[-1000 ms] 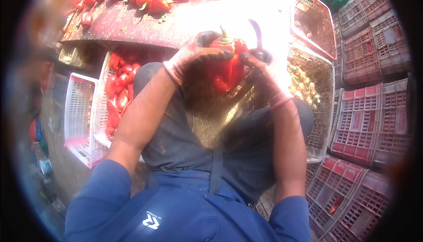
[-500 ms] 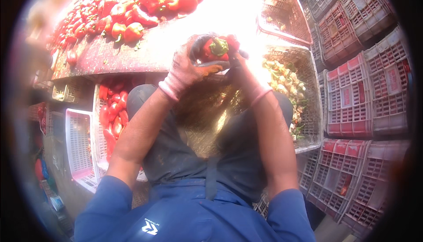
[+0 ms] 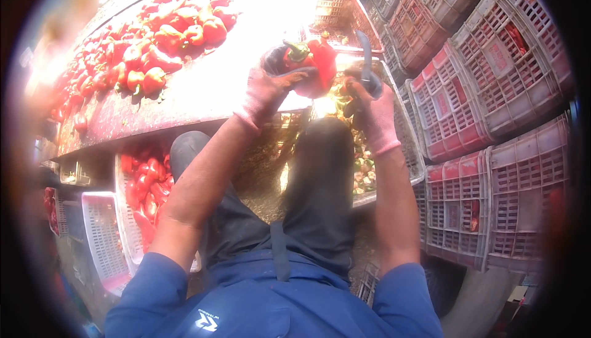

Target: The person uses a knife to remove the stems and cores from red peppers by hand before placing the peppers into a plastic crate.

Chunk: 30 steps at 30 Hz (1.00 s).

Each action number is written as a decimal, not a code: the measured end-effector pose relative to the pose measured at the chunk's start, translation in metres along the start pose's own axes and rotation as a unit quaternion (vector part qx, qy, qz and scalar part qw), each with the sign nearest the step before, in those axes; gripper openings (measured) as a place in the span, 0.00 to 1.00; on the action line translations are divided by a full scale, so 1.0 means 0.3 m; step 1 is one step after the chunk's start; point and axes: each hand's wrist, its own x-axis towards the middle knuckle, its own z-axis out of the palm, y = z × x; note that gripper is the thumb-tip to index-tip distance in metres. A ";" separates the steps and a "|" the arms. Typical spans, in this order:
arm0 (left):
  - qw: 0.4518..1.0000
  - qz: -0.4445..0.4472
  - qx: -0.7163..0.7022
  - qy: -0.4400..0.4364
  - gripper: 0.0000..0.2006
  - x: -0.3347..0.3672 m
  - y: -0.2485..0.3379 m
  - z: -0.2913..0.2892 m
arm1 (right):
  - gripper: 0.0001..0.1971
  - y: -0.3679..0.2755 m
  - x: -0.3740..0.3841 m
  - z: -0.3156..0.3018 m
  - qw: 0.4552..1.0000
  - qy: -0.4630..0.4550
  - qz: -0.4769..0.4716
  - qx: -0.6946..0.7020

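My left hand [image 3: 266, 87], in a pink glove with a dark palm, is closed around a red bell pepper [image 3: 322, 66] whose green stem points up and to the left. To the right of it, apart from the pepper, my gloved right hand [image 3: 374, 108] grips a small knife [image 3: 366, 55] with a curved blade standing upward. Beneath my right hand is a crate [image 3: 414, 144] of cut-off pepper cores and stem ends [image 3: 364, 175]. Many red peppers [image 3: 161, 46] lie piled on the table [image 3: 101, 130] at the far left. Strong glare washes out the area behind the held pepper.
Left of my legs stands a crate of red peppers [image 3: 148, 184], with a white plastic basket [image 3: 103, 233] beside it. Another crate [image 3: 345, 15] is at the far right of the table. Stacked plastic crates [image 3: 458, 107] line the right side.
My hands have moved apart; the right has gone right and down, and the knife now shows clearly. More of the pepper is visible in my left hand. The whole view has shifted.
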 end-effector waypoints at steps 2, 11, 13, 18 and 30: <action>1.000 0.002 -0.030 0.003 0.17 0.009 -0.016 0.012 | 0.12 0.038 -0.004 -0.117 1.000 0.006 0.006 0.002; 1.000 -0.002 -0.030 -0.006 0.23 -0.030 0.013 -0.073 | 0.19 -0.117 -0.032 -0.067 0.977 0.012 -0.025 -0.212; 1.000 -0.004 -0.012 -0.017 0.27 -0.039 0.017 -0.097 | 0.19 -0.111 -0.020 0.029 0.978 -0.046 -0.105 -0.173; 0.968 0.050 0.245 -0.015 0.35 -0.135 0.084 -0.228 | 0.18 -0.086 -0.046 0.322 0.958 -0.128 -0.155 -0.204; 0.886 -0.011 0.461 0.041 0.49 -0.242 -0.087 -0.462 | 0.11 0.300 0.062 0.572 0.924 -0.270 -0.165 -0.213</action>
